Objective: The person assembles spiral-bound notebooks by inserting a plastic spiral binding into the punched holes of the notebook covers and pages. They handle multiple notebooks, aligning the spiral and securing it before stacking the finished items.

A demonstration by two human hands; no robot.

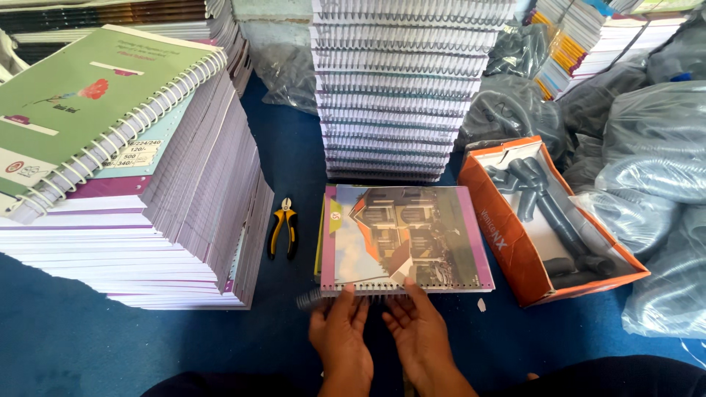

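Observation:
A notebook (404, 235) with a house picture on its cover and pink side bands lies flat on the blue floor in front of me. A grey wire spiral (312, 298) runs along its near punched edge and sticks out at the left. My left hand (342, 338) rests its fingertips on that near edge, close to the spiral's end. My right hand (423, 334) touches the same edge just to the right, fingers spread on the spiral.
Yellow-handled pliers (282, 226) lie left of the notebook. A tall pile of unbound books topped by a green spiral notebook (95, 103) stands at the left. Bound notebooks (401, 88) are stacked behind. An orange box (515, 242) with grey spiral coils sits right, bags of coils (654, 184) beyond.

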